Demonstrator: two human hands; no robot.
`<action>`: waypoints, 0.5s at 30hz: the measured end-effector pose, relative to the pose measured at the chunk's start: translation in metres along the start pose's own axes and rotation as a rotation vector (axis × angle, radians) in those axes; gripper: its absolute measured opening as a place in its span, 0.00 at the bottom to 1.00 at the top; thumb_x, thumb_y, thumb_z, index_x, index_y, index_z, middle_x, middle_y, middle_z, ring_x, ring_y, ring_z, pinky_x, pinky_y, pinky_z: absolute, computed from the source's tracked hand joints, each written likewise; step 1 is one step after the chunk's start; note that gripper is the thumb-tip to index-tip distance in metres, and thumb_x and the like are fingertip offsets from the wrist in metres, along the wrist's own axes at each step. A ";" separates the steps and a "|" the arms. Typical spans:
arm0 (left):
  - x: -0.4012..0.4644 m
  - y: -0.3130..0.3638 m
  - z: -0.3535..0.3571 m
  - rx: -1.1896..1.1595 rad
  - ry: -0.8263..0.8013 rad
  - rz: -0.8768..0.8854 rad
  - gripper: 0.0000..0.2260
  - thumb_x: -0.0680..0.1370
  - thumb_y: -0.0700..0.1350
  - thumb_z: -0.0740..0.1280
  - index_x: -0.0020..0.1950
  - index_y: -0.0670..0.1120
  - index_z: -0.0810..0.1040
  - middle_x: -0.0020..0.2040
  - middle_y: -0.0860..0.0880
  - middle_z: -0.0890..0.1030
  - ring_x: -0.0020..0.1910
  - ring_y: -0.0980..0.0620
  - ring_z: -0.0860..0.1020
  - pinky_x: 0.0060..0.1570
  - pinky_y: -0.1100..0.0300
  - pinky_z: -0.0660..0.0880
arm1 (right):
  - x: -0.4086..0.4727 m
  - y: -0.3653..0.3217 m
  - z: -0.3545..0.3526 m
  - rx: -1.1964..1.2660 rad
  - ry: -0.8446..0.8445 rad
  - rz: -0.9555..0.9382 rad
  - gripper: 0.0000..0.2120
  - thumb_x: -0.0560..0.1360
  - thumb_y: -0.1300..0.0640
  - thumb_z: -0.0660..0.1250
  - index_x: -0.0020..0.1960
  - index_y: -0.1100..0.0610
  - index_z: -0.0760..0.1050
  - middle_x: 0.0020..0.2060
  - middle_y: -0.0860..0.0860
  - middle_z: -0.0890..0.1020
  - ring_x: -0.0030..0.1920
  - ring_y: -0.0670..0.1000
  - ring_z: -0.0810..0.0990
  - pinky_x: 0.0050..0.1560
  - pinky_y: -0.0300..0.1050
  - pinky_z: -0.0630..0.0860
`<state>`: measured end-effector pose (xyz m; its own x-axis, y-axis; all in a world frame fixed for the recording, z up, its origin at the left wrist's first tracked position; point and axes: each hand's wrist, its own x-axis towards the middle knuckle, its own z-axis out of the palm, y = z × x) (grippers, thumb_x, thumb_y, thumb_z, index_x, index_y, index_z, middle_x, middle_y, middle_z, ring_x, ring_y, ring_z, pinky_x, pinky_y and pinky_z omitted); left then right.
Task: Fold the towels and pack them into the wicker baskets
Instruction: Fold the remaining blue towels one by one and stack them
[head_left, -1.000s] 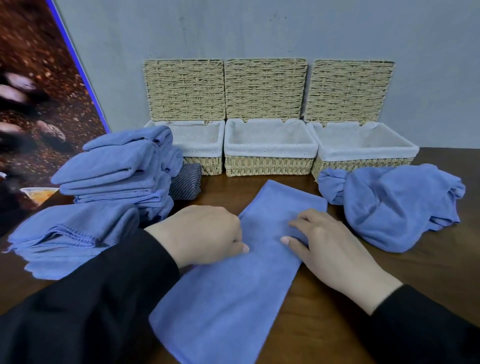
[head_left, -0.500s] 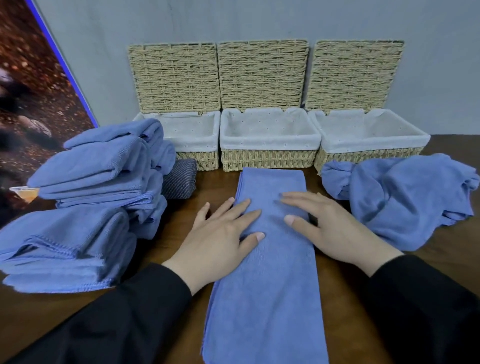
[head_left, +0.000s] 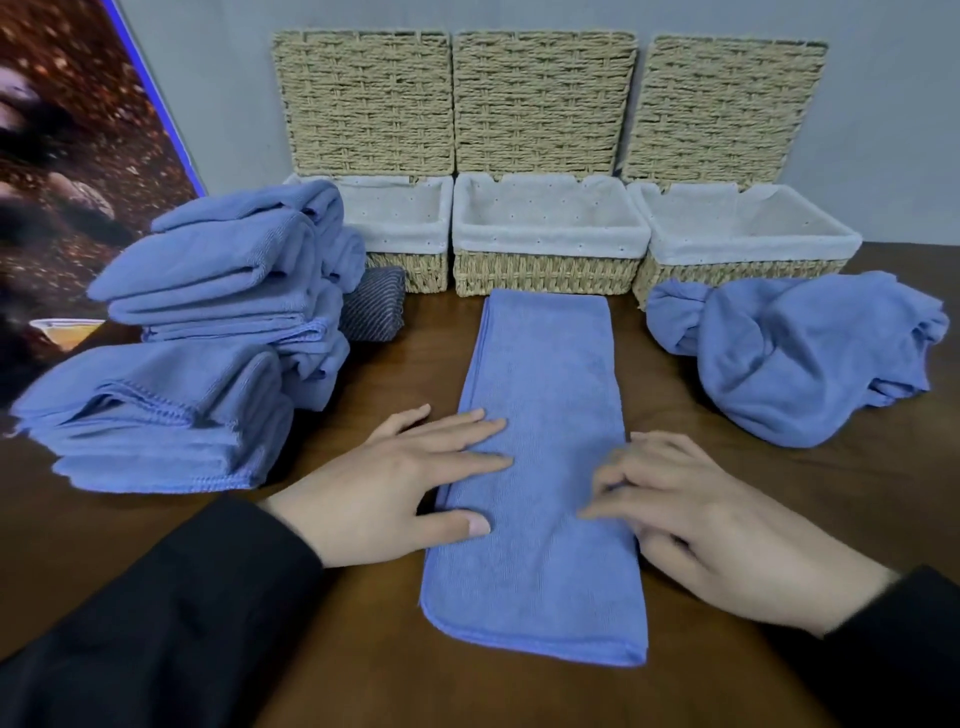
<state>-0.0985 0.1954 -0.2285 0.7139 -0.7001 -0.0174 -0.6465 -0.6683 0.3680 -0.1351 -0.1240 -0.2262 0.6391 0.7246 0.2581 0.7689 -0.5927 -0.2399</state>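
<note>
A blue towel, folded into a long strip, lies flat on the wooden table and points toward the middle basket. My left hand rests flat on its left edge with straight fingers. My right hand touches its right edge with loosely bent fingers. Three lined wicker baskets stand against the wall with lids raised: left, middle and right. No towel shows inside any of them.
A pile of folded blue towels fills the left side of the table. A dark striped cloth lies beside the left basket. A crumpled heap of blue towels sits at the right. A dark picture panel leans at far left.
The towel strip has turned from slanting to straight, in line with the middle basket. Both hands have slid down it toward me, and the left hand has flattened out.
</note>
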 end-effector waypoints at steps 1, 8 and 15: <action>-0.002 0.001 0.000 0.020 -0.018 -0.006 0.29 0.77 0.70 0.56 0.78 0.63 0.62 0.81 0.65 0.48 0.78 0.69 0.41 0.80 0.50 0.42 | -0.008 -0.003 0.001 -0.007 -0.049 0.004 0.19 0.79 0.62 0.62 0.66 0.46 0.77 0.62 0.42 0.74 0.68 0.43 0.72 0.75 0.50 0.60; -0.007 0.007 0.005 -0.017 0.107 0.042 0.26 0.78 0.66 0.63 0.75 0.61 0.68 0.80 0.63 0.58 0.79 0.67 0.50 0.79 0.49 0.48 | -0.025 -0.028 0.004 0.040 -0.172 0.015 0.22 0.79 0.42 0.67 0.72 0.38 0.71 0.78 0.37 0.61 0.81 0.45 0.53 0.78 0.52 0.48; -0.031 0.022 0.013 -0.024 0.114 0.208 0.30 0.76 0.72 0.61 0.71 0.56 0.76 0.77 0.60 0.67 0.78 0.62 0.59 0.76 0.55 0.52 | -0.022 -0.036 0.011 0.195 0.136 0.173 0.15 0.84 0.45 0.60 0.65 0.46 0.79 0.65 0.34 0.78 0.70 0.36 0.72 0.75 0.43 0.62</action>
<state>-0.1383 0.1992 -0.2316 0.5927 -0.7882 0.1655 -0.7770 -0.5056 0.3750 -0.1772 -0.1143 -0.2339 0.7672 0.5573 0.3175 0.6382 -0.6146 -0.4636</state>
